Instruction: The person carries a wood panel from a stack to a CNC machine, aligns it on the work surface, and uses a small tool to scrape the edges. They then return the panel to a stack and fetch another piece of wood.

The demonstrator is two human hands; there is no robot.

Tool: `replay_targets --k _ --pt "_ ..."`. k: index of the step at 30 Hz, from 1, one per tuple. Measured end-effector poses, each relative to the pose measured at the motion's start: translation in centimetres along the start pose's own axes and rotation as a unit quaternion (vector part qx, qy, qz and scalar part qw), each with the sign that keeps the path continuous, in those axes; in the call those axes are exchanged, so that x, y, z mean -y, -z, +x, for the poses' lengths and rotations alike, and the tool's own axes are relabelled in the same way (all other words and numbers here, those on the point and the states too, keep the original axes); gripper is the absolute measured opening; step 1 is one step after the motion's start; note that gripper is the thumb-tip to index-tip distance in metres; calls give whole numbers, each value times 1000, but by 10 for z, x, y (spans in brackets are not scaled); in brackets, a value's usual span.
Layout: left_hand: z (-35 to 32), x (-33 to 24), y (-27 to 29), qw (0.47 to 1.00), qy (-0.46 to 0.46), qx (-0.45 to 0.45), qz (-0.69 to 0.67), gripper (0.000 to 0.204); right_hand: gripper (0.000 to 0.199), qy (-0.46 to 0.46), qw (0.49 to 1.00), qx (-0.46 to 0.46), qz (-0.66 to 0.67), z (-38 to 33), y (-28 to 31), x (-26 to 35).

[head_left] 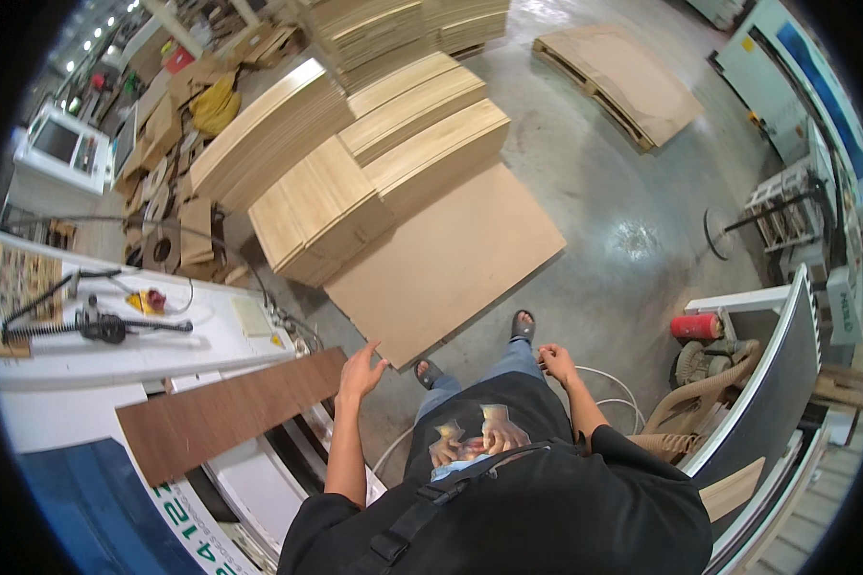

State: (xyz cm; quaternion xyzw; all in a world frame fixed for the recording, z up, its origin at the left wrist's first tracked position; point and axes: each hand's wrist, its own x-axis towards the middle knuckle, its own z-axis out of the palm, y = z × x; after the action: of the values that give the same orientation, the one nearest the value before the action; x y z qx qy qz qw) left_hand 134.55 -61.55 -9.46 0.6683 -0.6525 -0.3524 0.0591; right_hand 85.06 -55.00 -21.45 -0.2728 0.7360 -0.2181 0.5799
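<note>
My left hand (360, 374) is held out over the end of a brown wooden board (230, 407), with its fingers spread and nothing in them. Whether it touches the board I cannot tell. On the other side, my right hand (556, 363) hangs in the air beside my leg, its fingers loosely bent and no object visible in them. Ahead of my feet lies a large brown sheet (460, 254). Stacks of pale wooden panels (316, 196) stand on its far left part.
A white machine (211, 331) with a black hose runs along my left. At right are a dark panel with a pale edge (762, 402), a ribbed hose (705, 393) and a red cylinder (697, 327). A pallet with a brown sheet (623, 81) lies farther off.
</note>
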Motion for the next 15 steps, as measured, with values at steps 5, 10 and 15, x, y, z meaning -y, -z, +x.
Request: replay_targets --k 5,10,15 --pt "65 -76 -29 995 0 58 75 57 25 -21 999 -17 42 33 62 -43" --pt "141 -181 -112 991 -58 110 43 60 25 -85 968 -107 211 44 176 -59" --pt "207 -314 -195 952 -160 262 -12 60 24 3 931 -204 302 65 287 -111"
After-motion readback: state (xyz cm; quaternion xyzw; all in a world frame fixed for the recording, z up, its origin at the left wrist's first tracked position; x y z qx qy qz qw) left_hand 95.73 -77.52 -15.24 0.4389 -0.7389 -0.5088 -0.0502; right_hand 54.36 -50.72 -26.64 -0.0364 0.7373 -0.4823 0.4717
